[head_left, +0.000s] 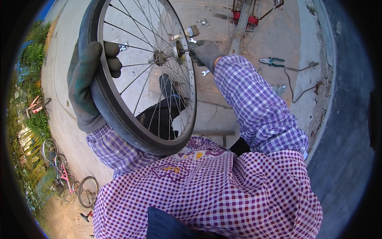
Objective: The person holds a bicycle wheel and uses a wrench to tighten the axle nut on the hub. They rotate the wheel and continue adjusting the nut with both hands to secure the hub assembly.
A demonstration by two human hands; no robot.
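A bicycle wheel (159, 148) with a dark tyre and thin spokes stands tilted before my chest. My left hand (89, 75), in a grey-green work glove, grips its tyre and rim on the left side, fingers curled inside the rim. The hub (160, 58) shows in the middle of the spokes. My right hand (205, 53), also gloved, closes round the end of a short shaft on a round metal disc (179, 52). The disc appears beside the hub, seen against the rim; whether it touches the wheel I cannot tell. Open-ended wrenches (205, 73) lie on the ground near my right hand.
Beyond my hands is part of a bicycle with a red piece (246, 18). A brush (191, 31) lies near the wheel. Green-handled pliers (272, 61) and a bent dark rod (293, 81) lie at right, near a wall (350, 131). Several bicycles (65, 175) lie at far left.
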